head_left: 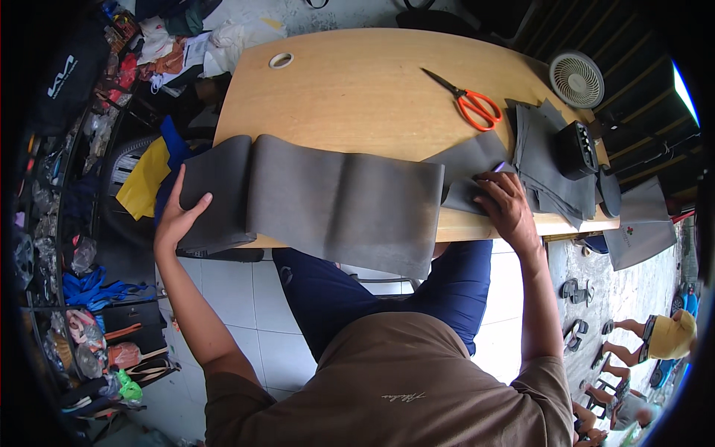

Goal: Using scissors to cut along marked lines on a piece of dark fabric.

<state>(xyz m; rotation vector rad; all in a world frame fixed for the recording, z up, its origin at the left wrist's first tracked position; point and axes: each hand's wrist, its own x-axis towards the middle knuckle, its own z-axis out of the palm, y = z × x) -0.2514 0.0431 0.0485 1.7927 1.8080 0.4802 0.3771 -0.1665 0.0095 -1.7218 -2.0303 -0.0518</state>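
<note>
A long dark grey sheet (298, 194), which looks like fabric, lies along the near side of the table, its front edge hanging over toward my lap. At its left end is a folded grey stack (216, 190) that juts past the table's edge. My left hand (177, 216) grips this stack, thumb on top and index finger along the side; the other fingers are hidden. Right of the long sheet, my right hand (510, 205) has its fingers curled on a smaller curled grey piece (463, 196). A purple object (500, 167), partly covered, shows by its fingertips.
Orange-handled scissors (474, 106) and a tape roll (281, 60) lie on the wooden table (357, 89). On the right are stacked grey pieces (540, 149), a black box (576, 149) and a white fan (576, 79). Yellow cloth (144, 184) sits left; people (666, 337) are outside.
</note>
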